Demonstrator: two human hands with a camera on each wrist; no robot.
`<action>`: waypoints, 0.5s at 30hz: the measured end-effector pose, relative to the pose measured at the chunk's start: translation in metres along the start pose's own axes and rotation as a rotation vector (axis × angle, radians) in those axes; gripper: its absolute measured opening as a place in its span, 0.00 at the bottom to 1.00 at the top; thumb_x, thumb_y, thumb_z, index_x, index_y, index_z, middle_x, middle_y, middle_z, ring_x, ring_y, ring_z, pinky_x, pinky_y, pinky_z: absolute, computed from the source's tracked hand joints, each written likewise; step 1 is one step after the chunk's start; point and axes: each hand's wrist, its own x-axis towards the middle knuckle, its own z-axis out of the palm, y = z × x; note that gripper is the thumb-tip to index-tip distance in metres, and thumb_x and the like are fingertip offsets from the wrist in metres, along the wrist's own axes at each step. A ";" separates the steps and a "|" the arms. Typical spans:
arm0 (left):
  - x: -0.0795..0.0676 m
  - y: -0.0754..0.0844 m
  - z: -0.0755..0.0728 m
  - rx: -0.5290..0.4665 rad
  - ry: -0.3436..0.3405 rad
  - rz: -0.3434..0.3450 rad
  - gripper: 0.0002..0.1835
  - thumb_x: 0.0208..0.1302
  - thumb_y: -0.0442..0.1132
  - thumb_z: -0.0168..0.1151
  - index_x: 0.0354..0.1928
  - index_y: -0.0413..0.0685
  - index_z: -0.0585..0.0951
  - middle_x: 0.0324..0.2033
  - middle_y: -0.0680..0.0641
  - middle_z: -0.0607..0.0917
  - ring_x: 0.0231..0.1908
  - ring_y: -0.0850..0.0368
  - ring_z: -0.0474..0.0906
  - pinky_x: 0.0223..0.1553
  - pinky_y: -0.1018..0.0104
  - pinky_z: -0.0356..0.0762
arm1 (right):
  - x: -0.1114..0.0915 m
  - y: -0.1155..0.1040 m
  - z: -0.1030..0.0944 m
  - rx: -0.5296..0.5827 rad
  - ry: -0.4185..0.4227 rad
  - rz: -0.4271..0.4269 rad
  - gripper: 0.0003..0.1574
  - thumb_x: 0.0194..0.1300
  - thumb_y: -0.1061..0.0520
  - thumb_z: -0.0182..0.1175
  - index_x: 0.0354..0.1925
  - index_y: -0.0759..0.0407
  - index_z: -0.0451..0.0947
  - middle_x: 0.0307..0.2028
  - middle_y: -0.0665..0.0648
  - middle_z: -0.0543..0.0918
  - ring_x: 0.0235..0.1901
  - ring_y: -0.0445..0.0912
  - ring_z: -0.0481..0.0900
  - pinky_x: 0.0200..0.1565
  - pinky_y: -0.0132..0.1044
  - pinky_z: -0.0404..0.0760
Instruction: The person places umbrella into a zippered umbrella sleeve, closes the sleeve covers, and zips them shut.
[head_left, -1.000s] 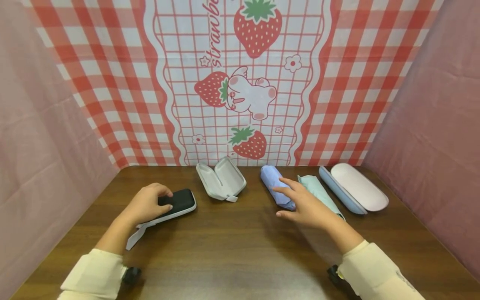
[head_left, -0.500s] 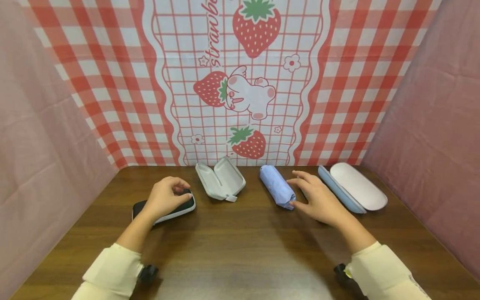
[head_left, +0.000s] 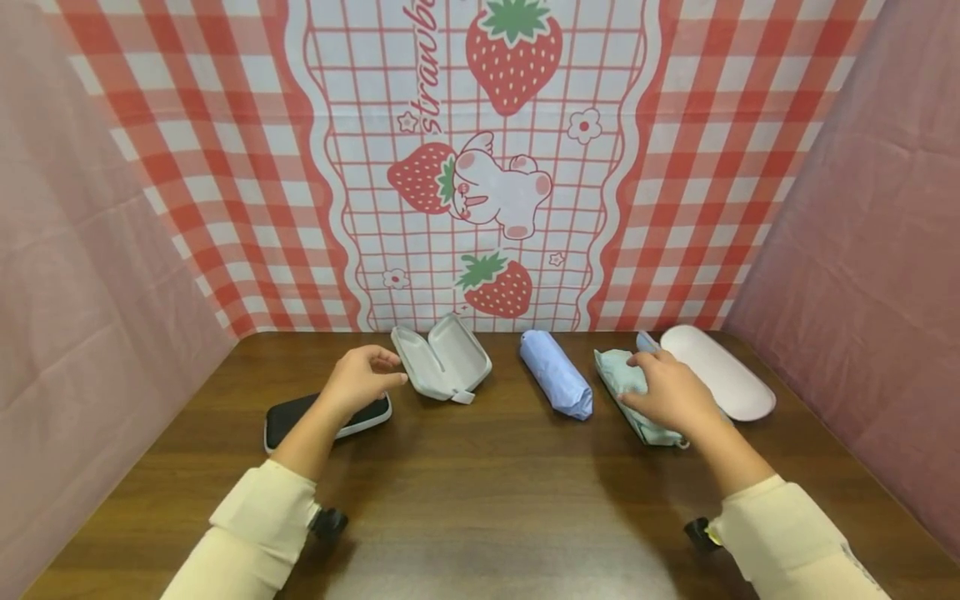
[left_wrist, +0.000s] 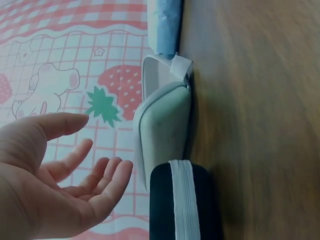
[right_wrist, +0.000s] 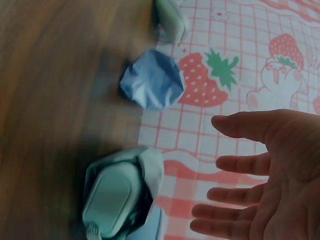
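Observation:
My left hand (head_left: 360, 385), fingers loosely bent and holding nothing, hovers between a black zip case (head_left: 291, 419) with a pale zipper and a grey hinged case (head_left: 442, 360) that stands open. The left wrist view shows a gap between those fingers and the grey case (left_wrist: 167, 125). Over a folded mint-green umbrella (head_left: 626, 375) hangs my right hand (head_left: 671, 396), fingers spread. In the right wrist view the fingers are apart from the umbrella, whose handle end (right_wrist: 115, 197) faces the camera. A folded periwinkle-blue umbrella (head_left: 555, 375) lies to the left of the green one.
An open blue glasses case (head_left: 716, 371) with a pale lining lies at the right, partly behind my right hand. All of it rests on a brown wooden table (head_left: 495, 500). A strawberry-print cloth (head_left: 480, 183) hangs behind, with pink cloth at both sides.
My left hand has moved right, off the black case toward the grey one. My right hand has moved right, from over the blue umbrella to over the green one. The cases stay put.

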 end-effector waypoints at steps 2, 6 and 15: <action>0.005 0.001 0.002 -0.070 -0.012 -0.045 0.19 0.62 0.35 0.65 0.53 0.33 0.76 0.53 0.32 0.77 0.46 0.42 0.79 0.40 0.58 0.83 | 0.001 0.004 -0.001 -0.007 -0.048 0.023 0.35 0.55 0.50 0.69 0.53 0.72 0.74 0.48 0.77 0.75 0.43 0.70 0.77 0.40 0.61 0.76; 0.015 0.004 0.004 -0.166 -0.024 -0.095 0.23 0.64 0.33 0.63 0.59 0.32 0.72 0.58 0.29 0.72 0.51 0.39 0.76 0.44 0.54 0.82 | 0.003 0.015 0.000 -0.018 -0.102 0.046 0.37 0.54 0.50 0.70 0.53 0.74 0.73 0.44 0.77 0.76 0.41 0.69 0.78 0.39 0.61 0.76; 0.040 0.009 0.009 -0.280 -0.017 -0.242 0.35 0.64 0.33 0.61 0.71 0.36 0.59 0.68 0.30 0.61 0.63 0.33 0.64 0.49 0.45 0.78 | 0.020 0.025 0.008 -0.037 -0.236 0.064 0.43 0.52 0.50 0.70 0.57 0.77 0.68 0.49 0.76 0.78 0.47 0.69 0.77 0.45 0.60 0.75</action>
